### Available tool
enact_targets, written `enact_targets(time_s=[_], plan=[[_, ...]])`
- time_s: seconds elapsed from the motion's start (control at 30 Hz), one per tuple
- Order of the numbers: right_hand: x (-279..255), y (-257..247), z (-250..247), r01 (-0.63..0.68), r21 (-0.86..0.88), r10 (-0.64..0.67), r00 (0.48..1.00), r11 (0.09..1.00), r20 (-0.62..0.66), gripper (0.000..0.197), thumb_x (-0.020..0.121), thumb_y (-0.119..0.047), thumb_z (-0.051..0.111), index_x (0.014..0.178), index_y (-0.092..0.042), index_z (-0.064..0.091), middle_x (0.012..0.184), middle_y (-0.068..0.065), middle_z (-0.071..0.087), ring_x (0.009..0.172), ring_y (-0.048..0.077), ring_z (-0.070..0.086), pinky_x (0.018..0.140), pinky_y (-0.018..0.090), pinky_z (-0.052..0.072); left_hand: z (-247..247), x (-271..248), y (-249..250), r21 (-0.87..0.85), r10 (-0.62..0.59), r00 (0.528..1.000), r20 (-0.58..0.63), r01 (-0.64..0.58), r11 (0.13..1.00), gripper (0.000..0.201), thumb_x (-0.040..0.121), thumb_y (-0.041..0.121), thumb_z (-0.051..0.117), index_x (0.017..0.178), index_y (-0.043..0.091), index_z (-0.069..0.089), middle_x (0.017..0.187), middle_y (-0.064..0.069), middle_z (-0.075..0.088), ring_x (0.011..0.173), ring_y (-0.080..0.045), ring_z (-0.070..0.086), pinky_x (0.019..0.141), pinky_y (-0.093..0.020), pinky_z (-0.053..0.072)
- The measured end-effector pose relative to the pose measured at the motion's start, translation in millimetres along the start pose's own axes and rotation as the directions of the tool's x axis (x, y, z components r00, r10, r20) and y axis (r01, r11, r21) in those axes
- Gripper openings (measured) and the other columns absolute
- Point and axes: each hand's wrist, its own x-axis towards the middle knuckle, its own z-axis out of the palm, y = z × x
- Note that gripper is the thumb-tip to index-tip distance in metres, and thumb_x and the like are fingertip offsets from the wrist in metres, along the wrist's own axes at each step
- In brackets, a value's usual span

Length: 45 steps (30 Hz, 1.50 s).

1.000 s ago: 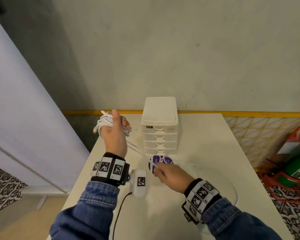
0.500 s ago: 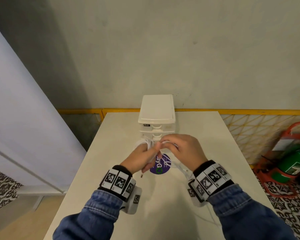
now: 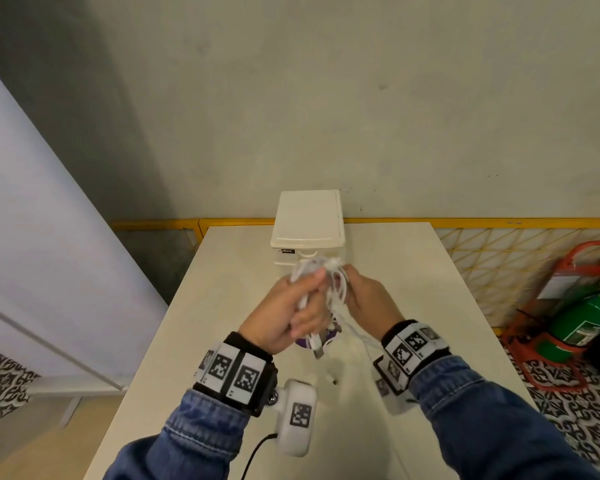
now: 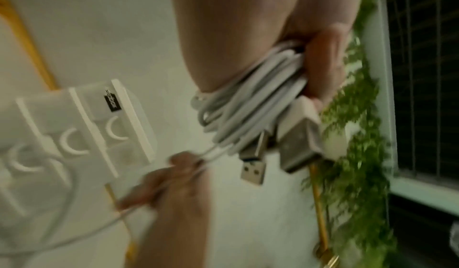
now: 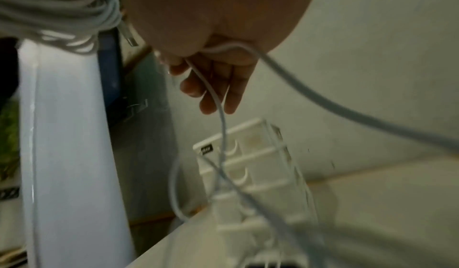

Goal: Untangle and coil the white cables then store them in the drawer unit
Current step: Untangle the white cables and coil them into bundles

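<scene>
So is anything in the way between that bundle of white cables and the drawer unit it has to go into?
No object sits between them. The coiled white cables in the left hand hang just in front of the white plastic drawer unit, but its visible drawers look closed, and a loose strand runs through the right hand.

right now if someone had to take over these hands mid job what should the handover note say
Left hand: grips the coiled bundle of white cable, with USB plugs sticking out of it.
Right hand: pinches the loose strand that runs off the coil; the rest of that strand trails down toward the table.
Drawer unit: stands at the far end of the table just beyond the hands; the drawers that show look closed.
Done: most of the cable is coiled.
Left: wind in the loose tail, open a drawer, put the coil inside, close it.
</scene>
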Motion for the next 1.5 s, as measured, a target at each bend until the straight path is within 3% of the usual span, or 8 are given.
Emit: enact_targets(time_s=[0.33, 0.57, 0.7, 0.83, 0.93, 1.13, 1.23, 1.5], plan=[[-49.0, 1.0, 69.0, -0.237, 0.235, 0.199, 0.964, 0.943, 0.174, 0.023, 0.096, -0.017, 0.045, 0.116, -0.027, 0.048, 0.073, -0.019, 0.055, 0.062, -0.001, 0.053, 0.064, 0.014, 0.041, -17.1, 11.5, 18.8, -0.248, 0.255, 0.868, -0.427, -0.383, 0.890, 0.031, 0.089, 0.045, 0.044, 0.077, 0.017, 0.046, 0.039, 0.009, 0.037, 0.035, -0.005, 0.038, 0.051, -0.020, 0.042], [-49.9, -3.9, 59.4, -0.186, 0.278, 0.123, 0.966, 0.943, 0.230, 0.008, 0.089, -0.022, 0.060, 0.083, -0.020, 0.065, 0.065, -0.019, 0.058, 0.065, 0.001, 0.053, 0.064, 0.010, 0.038, -36.9, 13.5, 38.4, -0.039, 0.305, 0.555, -0.774, -0.522, 0.852, 0.041, 0.096, 0.049, 0.040, 0.066, 0.020, 0.040, 0.047, 0.007, 0.035, 0.043, -0.009, 0.037, 0.055, -0.023, 0.039], [-44.8, -19.9, 46.4, -0.168, 0.326, 0.061, 0.948, 0.930, 0.314, 0.007, 0.087, -0.021, 0.061, 0.091, -0.024, 0.066, 0.073, -0.017, 0.063, 0.062, 0.001, 0.056, 0.066, 0.016, 0.045, -51.3, 13.8, 30.5, 0.449, 0.492, 0.374, -0.787, -0.201, 0.871, 0.038, 0.096, 0.028, 0.051, 0.060, 0.017, 0.046, 0.050, 0.004, 0.049, 0.048, -0.015, 0.047, 0.054, -0.028, 0.043], [-29.9, -35.7, 26.4, -0.140, 0.390, 0.064, 0.977, 0.910, 0.202, 0.018, 0.093, -0.016, 0.053, 0.097, -0.021, 0.070, 0.075, -0.011, 0.066, 0.064, 0.004, 0.059, 0.064, 0.020, 0.050, -67.5, 6.0, -0.5, 0.798, 0.395, 0.711, -0.582, 0.403, 0.449, 0.048, 0.085, 0.041, 0.063, 0.053, 0.007, 0.055, 0.045, -0.001, 0.051, 0.039, -0.012, 0.048, 0.049, -0.021, 0.043], [-17.9, -32.5, 14.1, -0.085, 0.287, 0.066, 0.995, 0.954, 0.076, 0.019, 0.092, -0.023, 0.051, 0.096, -0.026, 0.069, 0.081, -0.016, 0.067, 0.074, 0.002, 0.061, 0.068, 0.022, 0.050, -65.2, -0.5, -16.7, 0.819, 0.053, 0.887, -0.460, 0.400, 0.411, 0.063, 0.088, 0.053, 0.050, 0.055, 0.000, 0.057, 0.044, -0.010, 0.055, 0.037, -0.020, 0.052, 0.050, -0.027, 0.049], [-5.2, -19.0, -9.0, -0.081, 0.028, 0.079, 0.996, 0.996, 0.045, 0.009, 0.081, -0.037, 0.061, 0.080, -0.029, 0.065, 0.067, -0.009, 0.064, 0.059, 0.005, 0.053, 0.061, 0.028, 0.046, -39.9, -2.9, -19.8, 0.732, -0.365, 0.912, -0.185, 0.376, 0.569, 0.060, 0.085, 0.054, 0.059, 0.064, -0.002, 0.053, 0.038, -0.006, 0.042, 0.032, -0.015, 0.037, 0.042, -0.020, 0.035], [3.9, -9.9, -22.7, 0.049, 0.003, -0.049, 0.997, 0.999, 0.056, 0.029, 0.077, -0.049, 0.053, 0.071, -0.025, 0.068, 0.050, -0.017, 0.050, 0.049, 0.005, 0.044, 0.056, 0.012, 0.031, -35.9, -4.2, -16.3, 0.649, -0.366, 0.915, -0.169, 0.383, 0.658, 0.041, 0.090, 0.025, 0.063, 0.059, 0.002, 0.049, 0.037, -0.002, 0.039, 0.030, -0.014, 0.032, 0.042, -0.026, 0.028], [9.0, 9.0, -24.5, -0.113, -0.039, 0.118, 0.975, 0.993, 0.186, 0.023, 0.085, -0.041, 0.059, 0.079, -0.021, 0.068, 0.058, -0.004, 0.059, 0.059, 0.017, 0.055, 0.061, 0.028, 0.040, -27.8, -5.5, 4.1, 0.086, -0.104, 0.986, 0.128, 0.093, 0.992, 0.035, 0.090, 0.032, 0.061, 0.069, 0.006, 0.053, 0.035, 0.007, 0.031, 0.026, -0.008, 0.030, 0.038, -0.019, 0.028]])
